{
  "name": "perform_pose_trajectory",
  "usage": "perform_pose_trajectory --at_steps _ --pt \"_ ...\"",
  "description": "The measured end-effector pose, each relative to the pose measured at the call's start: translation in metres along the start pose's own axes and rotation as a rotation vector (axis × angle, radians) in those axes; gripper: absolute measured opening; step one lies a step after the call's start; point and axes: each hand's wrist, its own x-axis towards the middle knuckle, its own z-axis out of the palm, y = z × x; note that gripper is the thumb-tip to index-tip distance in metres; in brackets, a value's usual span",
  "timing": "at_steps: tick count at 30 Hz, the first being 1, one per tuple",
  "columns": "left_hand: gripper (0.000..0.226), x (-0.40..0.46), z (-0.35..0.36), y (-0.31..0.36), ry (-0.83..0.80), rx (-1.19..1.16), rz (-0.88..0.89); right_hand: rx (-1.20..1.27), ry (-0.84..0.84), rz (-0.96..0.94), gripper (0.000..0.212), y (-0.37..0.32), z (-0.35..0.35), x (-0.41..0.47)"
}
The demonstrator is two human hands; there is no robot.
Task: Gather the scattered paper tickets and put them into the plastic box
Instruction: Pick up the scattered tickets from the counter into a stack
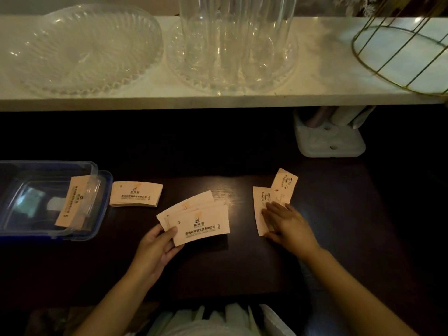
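My left hand grips a fanned bunch of pale printed tickets just above the dark table. My right hand lies flat, fingers spread, on two tickets that overlap on the table at the right. A neat stack of tickets rests on the table beside the clear plastic box, which has a blue rim and sits at the left edge. One ticket leans inside the box against its right wall.
A white shelf runs across above the table, carrying a clear ribbed dish, a tall clear glass vessel and a gold wire basket. A pale plastic holder stands at the back right of the table.
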Motion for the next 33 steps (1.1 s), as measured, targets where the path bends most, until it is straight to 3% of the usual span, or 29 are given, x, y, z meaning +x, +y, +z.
perform_pose_trajectory --at_steps 4,7,11,15,17,18,22,25,27,29,31,33 --pt "0.022 0.000 -0.002 -0.003 -0.004 -0.012 -0.002 -0.144 0.176 -0.163 0.039 -0.004 -0.004 -0.007" --pt "0.023 0.000 -0.002 -0.004 0.002 -0.014 -0.003 -0.219 0.306 -0.252 0.038 -0.004 0.003 -0.014" --pt "0.024 0.000 -0.004 -0.004 0.004 -0.002 -0.004 -0.398 0.253 -0.383 0.047 0.001 0.003 -0.008" --pt "0.021 -0.001 0.000 -0.003 0.014 -0.007 -0.014 -0.583 0.043 -0.496 0.056 0.001 -0.005 0.000" --pt "0.020 -0.002 0.002 -0.002 0.015 -0.009 -0.015 -0.567 -0.039 -0.542 0.056 0.004 -0.010 0.001" --pt "0.020 -0.002 0.003 -0.002 0.014 -0.009 -0.013 -0.520 0.004 -0.515 0.052 0.003 -0.016 -0.001" --pt "0.021 -0.004 0.003 0.001 0.023 -0.022 -0.001 0.001 0.545 -0.145 0.031 -0.005 -0.035 -0.015" --pt "0.023 -0.005 0.005 0.002 0.034 -0.037 0.019 0.611 0.720 0.277 0.018 -0.023 -0.048 -0.026" --pt "0.024 -0.006 0.007 0.003 0.034 -0.046 0.032 1.156 0.683 0.462 0.014 -0.039 -0.055 -0.031" --pt "0.025 -0.007 0.012 0.004 0.011 -0.040 0.043 1.596 0.537 0.559 0.012 -0.060 -0.057 -0.033" --pt "0.024 -0.009 0.018 0.005 -0.026 -0.029 0.057 1.756 0.404 0.641 0.008 -0.081 -0.055 -0.031" --pt "0.023 -0.010 0.025 0.005 -0.054 -0.033 0.070 1.712 0.358 0.690 0.010 -0.096 -0.049 -0.026"
